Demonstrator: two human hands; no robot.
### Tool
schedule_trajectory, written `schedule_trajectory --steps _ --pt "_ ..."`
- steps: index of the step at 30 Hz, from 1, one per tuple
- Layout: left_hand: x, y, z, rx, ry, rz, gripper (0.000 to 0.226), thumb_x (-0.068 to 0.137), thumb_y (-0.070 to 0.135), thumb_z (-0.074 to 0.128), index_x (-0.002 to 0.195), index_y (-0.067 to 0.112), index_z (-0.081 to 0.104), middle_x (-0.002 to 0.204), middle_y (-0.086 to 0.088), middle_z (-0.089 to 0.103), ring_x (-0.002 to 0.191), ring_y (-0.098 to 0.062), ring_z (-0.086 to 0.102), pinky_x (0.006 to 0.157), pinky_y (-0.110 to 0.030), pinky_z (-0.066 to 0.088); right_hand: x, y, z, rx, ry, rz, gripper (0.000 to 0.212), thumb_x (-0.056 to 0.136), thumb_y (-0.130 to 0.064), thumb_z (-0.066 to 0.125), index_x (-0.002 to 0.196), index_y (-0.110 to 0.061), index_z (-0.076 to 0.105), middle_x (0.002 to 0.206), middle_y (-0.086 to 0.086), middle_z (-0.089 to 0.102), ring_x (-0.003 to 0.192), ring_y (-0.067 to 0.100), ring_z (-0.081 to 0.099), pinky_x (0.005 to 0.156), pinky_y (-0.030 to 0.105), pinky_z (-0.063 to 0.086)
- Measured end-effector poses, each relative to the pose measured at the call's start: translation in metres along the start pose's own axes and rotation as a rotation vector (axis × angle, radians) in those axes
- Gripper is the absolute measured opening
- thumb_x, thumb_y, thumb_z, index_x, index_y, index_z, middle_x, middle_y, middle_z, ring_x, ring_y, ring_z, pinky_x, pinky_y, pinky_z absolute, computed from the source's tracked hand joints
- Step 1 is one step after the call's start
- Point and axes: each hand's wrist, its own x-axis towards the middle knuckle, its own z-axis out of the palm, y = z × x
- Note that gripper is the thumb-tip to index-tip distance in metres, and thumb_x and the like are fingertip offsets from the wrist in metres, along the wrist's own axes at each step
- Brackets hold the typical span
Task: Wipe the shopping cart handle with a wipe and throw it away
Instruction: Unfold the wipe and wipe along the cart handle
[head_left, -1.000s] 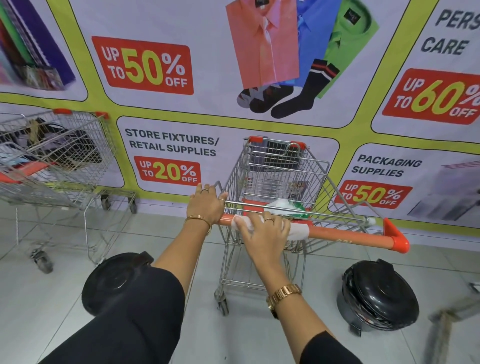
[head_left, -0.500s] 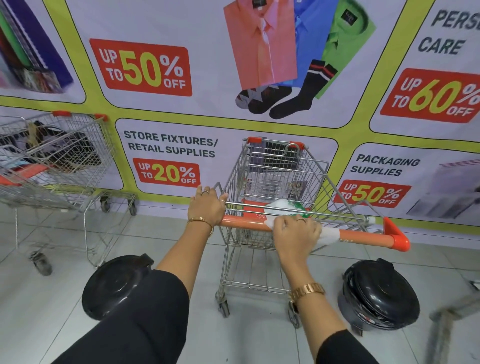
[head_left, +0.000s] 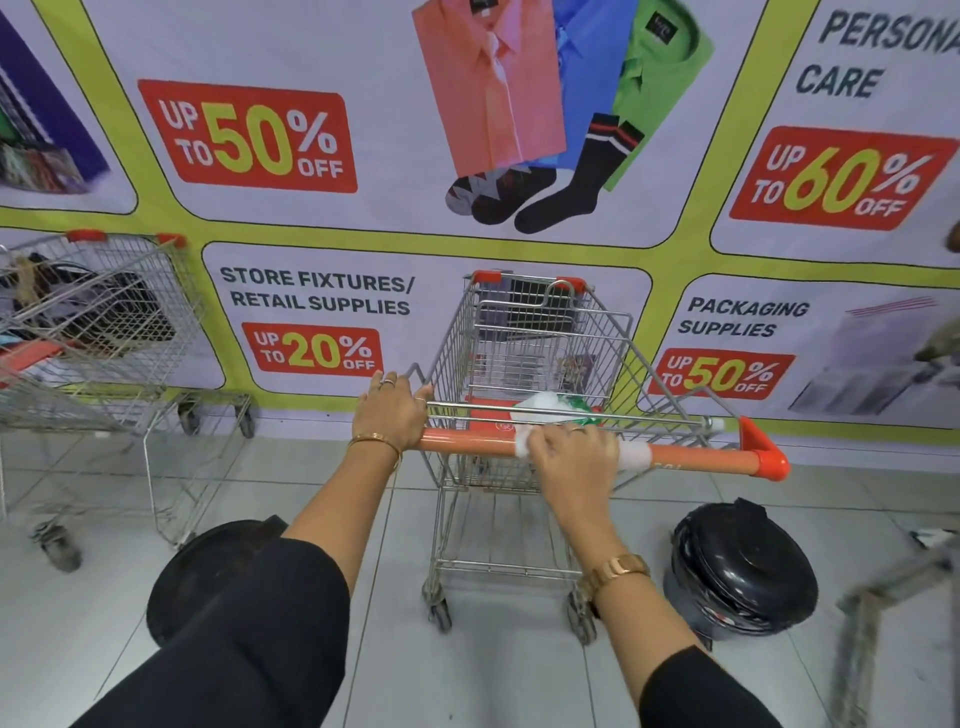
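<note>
Orange cart handle (head_left: 467, 446) under both my hands.
My left hand (head_left: 393, 411) is wrapped around the handle's left end; my right hand (head_left: 574, 457) presses the white wipe (head_left: 635, 456) around the bar near its middle, a black bin (head_left: 743, 574) below right.

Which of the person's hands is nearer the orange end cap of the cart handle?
Right. The right hand wipes mid-handle, nearer the end cap; the left hand grips the opposite end.

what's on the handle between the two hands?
Head view: between left hand and right hand the orange handle is bare. The white wipe sits under the right hand, showing at both its sides.
</note>
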Motion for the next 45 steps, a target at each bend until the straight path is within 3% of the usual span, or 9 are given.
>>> schedule_trajectory --steps 2,6,12,16,19,24,31,38,45 --pt "0.000 0.000 -0.001 0.007 0.002 0.002 0.056 0.099 0.038 0.029 0.140 0.000 0.035 0.149 -0.017 0.036 0.142 -0.031 0.022 0.117 -0.047 0.024 0.003 0.037 -0.002 0.027 0.028 0.080 0.048 0.081 -0.034 0.022 0.076 -0.015 0.066 0.067 0.006 0.065 0.072 0.024 0.049 0.074 0.036 0.034" --pt "-0.003 0.002 -0.002 0.005 0.001 0.001 0.056 0.099 0.037 0.028 0.140 0.000 0.034 0.149 -0.018 0.036 0.142 -0.032 0.022 0.116 -0.048 0.025 0.003 0.079 -0.009 0.073 0.139 0.256 0.055 0.079 -0.038 0.022 0.074 -0.011 0.069 0.070 0.012 0.065 0.078 0.028 0.050 0.082 0.040 0.034" --pt "-0.005 0.002 -0.003 0.012 -0.003 0.003 0.056 0.099 0.037 0.027 0.141 0.001 0.032 0.151 -0.016 0.033 0.144 -0.031 0.017 0.118 -0.046 0.022 0.003 0.030 0.002 0.158 0.138 0.406 0.034 0.084 -0.026 0.044 0.081 -0.007 0.072 0.084 0.016 0.070 0.095 0.030 0.053 0.105 0.046 0.025" --pt "-0.005 0.001 -0.004 0.017 0.004 0.001 0.056 0.099 0.038 0.028 0.141 0.000 0.033 0.151 -0.016 0.034 0.144 -0.031 0.018 0.118 -0.046 0.022 -0.003 -0.034 0.013 0.160 0.040 0.246 0.043 0.088 -0.036 0.033 0.086 -0.015 0.071 0.081 0.009 0.070 0.090 0.027 0.054 0.102 0.045 0.030" --pt "-0.004 0.000 -0.003 0.021 0.000 0.010 0.056 0.099 0.037 0.027 0.141 0.001 0.032 0.151 -0.016 0.033 0.144 -0.031 0.017 0.118 -0.046 0.022 -0.006 -0.069 0.022 0.183 -0.008 0.096 0.042 0.089 -0.040 0.033 0.090 -0.018 0.068 0.085 0.009 0.069 0.092 0.028 0.053 0.095 0.043 0.024" --pt "-0.001 -0.002 -0.002 -0.008 0.006 0.009 0.054 0.099 0.036 0.029 0.141 0.002 0.033 0.151 -0.016 0.033 0.144 -0.031 0.018 0.118 -0.046 0.022 -0.004 -0.066 0.023 0.128 -0.022 -0.010 0.041 0.089 -0.046 0.034 0.093 -0.022 0.067 0.093 0.008 0.069 0.092 0.028 0.051 0.089 0.043 0.026" --pt "-0.006 0.006 0.002 -0.025 0.004 0.025 0.056 0.099 0.037 0.029 0.141 0.001 0.032 0.150 -0.017 0.034 0.143 -0.031 0.021 0.117 -0.046 0.024 -0.001 -0.055 0.015 0.185 -0.068 0.033 0.039 0.088 -0.039 0.034 0.092 -0.020 0.068 0.096 0.008 0.068 0.095 0.026 0.050 0.091 0.044 0.026" --pt "-0.007 0.004 0.003 -0.023 0.005 0.010 0.056 0.099 0.038 0.028 0.142 0.002 0.031 0.152 -0.016 0.031 0.145 -0.031 0.016 0.118 -0.045 0.021 -0.005 -0.075 0.015 0.165 -0.140 0.066 0.048 0.085 -0.059 0.032 0.102 -0.029 0.066 0.108 0.007 0.066 0.112 0.030 0.044 0.101 0.052 0.019" --pt "-0.010 0.002 -0.001 -0.076 0.006 0.012 0.054 0.098 0.036 0.031 0.139 0.001 0.035 0.150 -0.017 0.035 0.143 -0.031 0.020 0.116 -0.048 0.024 -0.003 -0.044 0.005 0.172 -0.104 -0.003 0.041 0.090 -0.036 0.030 0.091 -0.020 0.067 0.085 0.006 0.068 0.084 0.023 0.050 0.082 0.039 0.029"
